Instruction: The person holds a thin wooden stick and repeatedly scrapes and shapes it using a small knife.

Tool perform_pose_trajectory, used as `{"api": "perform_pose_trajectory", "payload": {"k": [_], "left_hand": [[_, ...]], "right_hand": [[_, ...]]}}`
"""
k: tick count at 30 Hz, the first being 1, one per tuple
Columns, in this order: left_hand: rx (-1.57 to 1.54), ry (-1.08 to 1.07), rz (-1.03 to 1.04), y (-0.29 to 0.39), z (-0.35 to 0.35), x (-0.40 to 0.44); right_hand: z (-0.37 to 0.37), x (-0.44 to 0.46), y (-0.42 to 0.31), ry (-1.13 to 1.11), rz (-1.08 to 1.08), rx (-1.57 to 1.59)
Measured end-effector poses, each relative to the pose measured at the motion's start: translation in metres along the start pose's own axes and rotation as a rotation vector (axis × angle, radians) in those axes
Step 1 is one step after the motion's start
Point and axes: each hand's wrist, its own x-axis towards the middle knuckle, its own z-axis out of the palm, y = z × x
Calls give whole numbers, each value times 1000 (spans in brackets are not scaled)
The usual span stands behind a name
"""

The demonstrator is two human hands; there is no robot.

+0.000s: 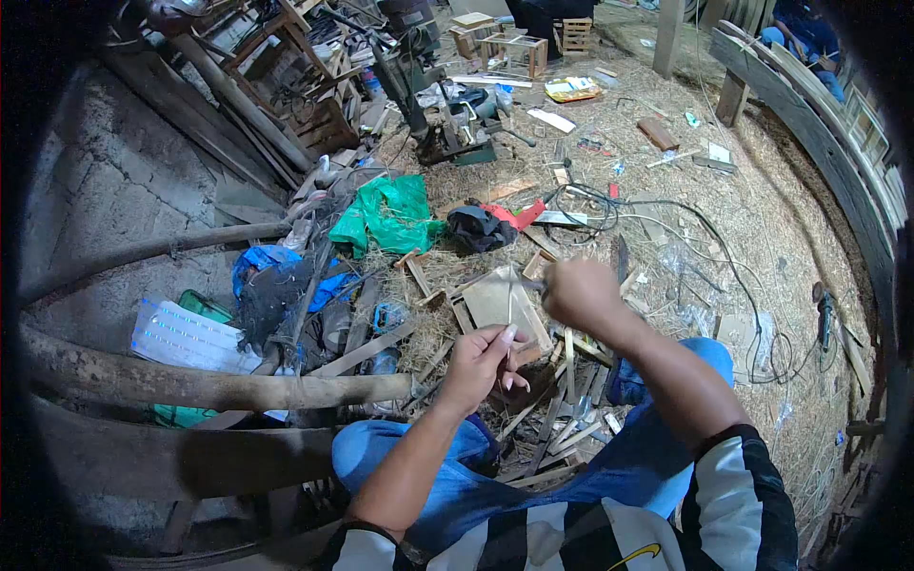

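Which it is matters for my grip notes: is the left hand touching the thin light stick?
Touching. The head view shows the left hand pinching the thin light stick near its lower end, between thumb and fingers.

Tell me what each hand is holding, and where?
Left hand: thin strip, pinched at its lower part. Right hand: blurred tool, by one end.

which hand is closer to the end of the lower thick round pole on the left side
Left. The left hand is just right of that pole's end in the picture; the right hand is farther right and higher up.
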Motion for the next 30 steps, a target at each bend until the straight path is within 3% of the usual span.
{"api": "perform_pose_trajectory", "payload": {"k": [6,10,23,25,27,30], "left_hand": [[28,99,40,-2,-3,4],[76,106,67,-7,-5,5],[3,85,38,-5,-7,4],[0,49,4,-9,-2,-4],[-3,14,-24,-6,-2,-7],[29,78,32,-2,-8,-1]], "right_hand": [[9,-16,-22,-165,-123,-14],[10,-18,-22,-160,-160,-14],[23,10,8,-96,1,-40],[25,27,37,101,132,-4],[8,34,47,111,218,-13],[3,25,28,39,143,-4]]}}
